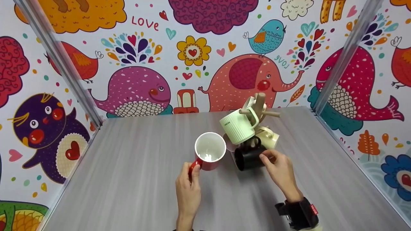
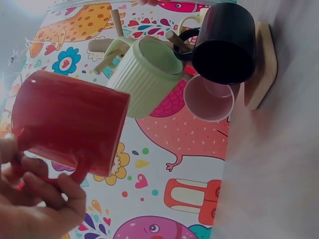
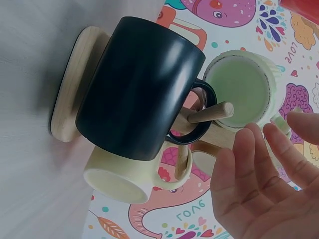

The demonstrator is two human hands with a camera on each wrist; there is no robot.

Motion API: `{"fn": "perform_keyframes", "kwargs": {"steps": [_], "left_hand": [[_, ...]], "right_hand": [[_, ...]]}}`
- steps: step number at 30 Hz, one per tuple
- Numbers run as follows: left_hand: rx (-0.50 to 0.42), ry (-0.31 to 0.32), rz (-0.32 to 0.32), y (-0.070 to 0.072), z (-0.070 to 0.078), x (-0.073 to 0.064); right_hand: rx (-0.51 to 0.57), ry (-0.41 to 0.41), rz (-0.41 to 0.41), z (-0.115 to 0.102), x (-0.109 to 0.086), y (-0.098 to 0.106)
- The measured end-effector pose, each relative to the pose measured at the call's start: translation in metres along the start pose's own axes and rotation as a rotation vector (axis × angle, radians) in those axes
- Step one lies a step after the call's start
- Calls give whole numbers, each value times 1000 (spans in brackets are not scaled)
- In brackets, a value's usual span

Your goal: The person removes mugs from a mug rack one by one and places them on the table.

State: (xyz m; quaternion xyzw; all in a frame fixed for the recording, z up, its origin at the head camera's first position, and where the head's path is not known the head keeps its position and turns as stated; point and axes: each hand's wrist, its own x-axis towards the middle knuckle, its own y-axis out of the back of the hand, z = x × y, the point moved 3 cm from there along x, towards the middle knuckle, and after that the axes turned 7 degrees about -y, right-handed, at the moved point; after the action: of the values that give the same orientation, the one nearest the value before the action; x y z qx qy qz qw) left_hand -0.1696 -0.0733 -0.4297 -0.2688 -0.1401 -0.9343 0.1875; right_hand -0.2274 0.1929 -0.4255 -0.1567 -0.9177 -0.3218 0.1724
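Closest to the head camera, the person's left hand [image 1: 188,189] and right hand [image 1: 281,168] reach in over a grey table [image 1: 141,166], with a black wrist band [image 1: 298,213] strapped below the right one. Curled fingers of the left hand grip the handle of a red mug [image 1: 210,150], which is white inside; its mouth faces the head camera, and it is held above the table, left of a wooden mug stand [image 1: 260,98].

The right hand holds nothing: its fingers are loosely bent and spread a little, near a black mug [image 1: 252,158] but apart from it in the right wrist view. That mug hangs by its handle on a low peg, lying sideways. A light green ribbed mug [image 1: 237,126] hangs tilted above it, and a pale yellow mug [image 1: 269,138] hangs behind. Beside the black mug is a pink mug [image 2: 207,99], partly hidden.
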Motion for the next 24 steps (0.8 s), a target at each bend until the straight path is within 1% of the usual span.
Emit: {"fn": "perform_keyframes", "kwargs": {"steps": [5, 11, 17, 24], "left_hand": [[11, 9, 15, 0, -2, 1], [20, -10, 45, 1, -1, 2], [3, 33, 66, 3, -2, 2], [2, 71, 94, 5, -8, 2]], "right_hand": [[9, 1, 0, 1, 0, 0], [24, -11, -13, 1, 0, 1], [22, -17, -15, 3, 1, 1], [21, -24, -14, 3, 0, 1]]}}
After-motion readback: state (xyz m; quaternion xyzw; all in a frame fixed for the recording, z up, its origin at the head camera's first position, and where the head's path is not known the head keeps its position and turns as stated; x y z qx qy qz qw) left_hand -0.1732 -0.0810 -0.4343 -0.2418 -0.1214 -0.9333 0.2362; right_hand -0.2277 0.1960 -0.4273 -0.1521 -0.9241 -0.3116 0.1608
